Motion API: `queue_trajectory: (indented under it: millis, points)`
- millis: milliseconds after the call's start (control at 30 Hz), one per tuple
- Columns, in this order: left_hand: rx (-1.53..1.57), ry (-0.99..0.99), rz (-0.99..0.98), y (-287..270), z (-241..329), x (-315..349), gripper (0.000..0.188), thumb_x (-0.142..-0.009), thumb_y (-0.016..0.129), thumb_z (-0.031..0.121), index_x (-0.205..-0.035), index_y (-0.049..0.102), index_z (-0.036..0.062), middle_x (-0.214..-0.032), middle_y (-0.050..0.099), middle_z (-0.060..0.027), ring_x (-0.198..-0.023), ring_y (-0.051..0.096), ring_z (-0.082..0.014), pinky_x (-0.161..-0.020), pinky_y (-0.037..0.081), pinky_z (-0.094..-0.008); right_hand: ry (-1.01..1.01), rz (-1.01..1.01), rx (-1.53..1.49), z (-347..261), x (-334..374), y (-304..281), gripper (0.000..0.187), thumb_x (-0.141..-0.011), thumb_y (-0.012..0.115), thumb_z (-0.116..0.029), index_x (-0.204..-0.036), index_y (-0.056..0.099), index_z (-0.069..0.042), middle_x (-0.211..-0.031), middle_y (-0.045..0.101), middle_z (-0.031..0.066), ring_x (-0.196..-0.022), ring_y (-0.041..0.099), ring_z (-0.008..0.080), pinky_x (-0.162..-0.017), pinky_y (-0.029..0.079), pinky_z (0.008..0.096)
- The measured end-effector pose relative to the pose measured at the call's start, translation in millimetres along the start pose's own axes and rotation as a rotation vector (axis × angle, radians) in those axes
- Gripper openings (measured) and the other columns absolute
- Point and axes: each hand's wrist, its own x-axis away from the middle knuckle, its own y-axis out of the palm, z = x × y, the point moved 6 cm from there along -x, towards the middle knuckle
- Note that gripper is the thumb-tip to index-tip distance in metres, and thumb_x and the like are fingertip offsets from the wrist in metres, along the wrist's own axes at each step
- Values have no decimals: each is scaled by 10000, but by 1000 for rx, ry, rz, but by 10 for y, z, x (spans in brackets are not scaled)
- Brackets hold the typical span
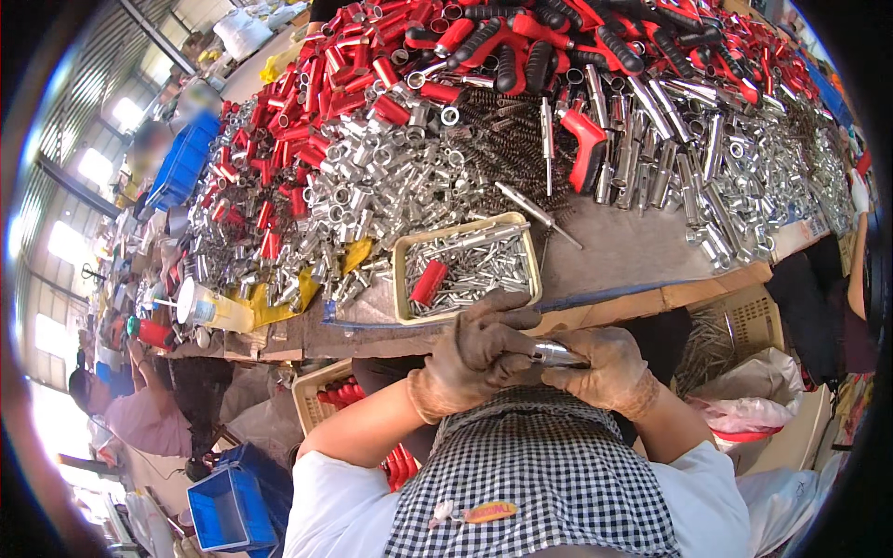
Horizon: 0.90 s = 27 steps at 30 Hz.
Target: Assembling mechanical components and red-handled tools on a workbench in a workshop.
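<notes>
Handling of a small metal part above the near edge of a crowded worktop (642, 246). The part, a short, bright chrome metal cylinder (556, 354), lies between the two hands, just off the worktop's near edge and in front of a black-and-white checked apron (549, 474). Progress, as judged from the layout: this one piece is in hand and unfinished, while most of the stock lies loose. Dark coiled wire springs (507, 126) and silver metal fittings (391, 177) are heaped mid-worktop; long chrome tubes (642, 172) lie toward its right edge; red tubular sleeves (321, 84) and red-and-black pistol-shaped handles (521, 46) pile toward the far edge. Whether any handle is complete cannot be told. A cream rectangular plastic tray (402, 288) of slim silver pins stands at the near edge. The left hand (474, 353), in a grey-brown glove, is partly curled, its fingers pinching the cylinder's left end; the upper fingers are looser. The right hand (603, 368), similarly gloved, closes more fully around the right end.
</notes>
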Motion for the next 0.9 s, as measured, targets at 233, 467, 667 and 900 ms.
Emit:
queue_trajectory:
  millis: [233,467,667,900]
  points:
    - [-422,-2,-107,272,71,141,249,-781,707,242,-902,617,43,-1036,673,-120,-1042,629,-336,-866,510,-438,-59,54,49,-47,-22,13,396,-740,775,-337,-1030,681,-84,-790,685,127,-707,683,285,-628,545,375]
    - [-153,-492,-645,346,-33,120,301,-831,698,265,-1017,628,39,-988,680,-149,-915,669,-311,-807,533,-382,-118,-61,257,-117,105,89,448,-712,772,-380,-1065,670,-124,-743,659,110,-643,665,257,-559,522,381]
    - [264,-719,-494,317,-182,267,519,-705,820,263,-1062,571,-20,-959,672,-161,-879,650,-254,-768,513,-341,-272,-56,213,-183,68,117,489,-706,750,-401,-1114,668,-143,-715,653,96,-617,657,253,-536,513,384]
    - [196,-739,-579,290,-157,311,495,-695,796,275,-1029,562,-7,-908,650,-147,-851,635,-259,-742,493,-360,-177,-113,210,-326,65,188,403,-720,716,-381,-1036,664,-137,-681,629,109,-618,643,284,-546,502,405]
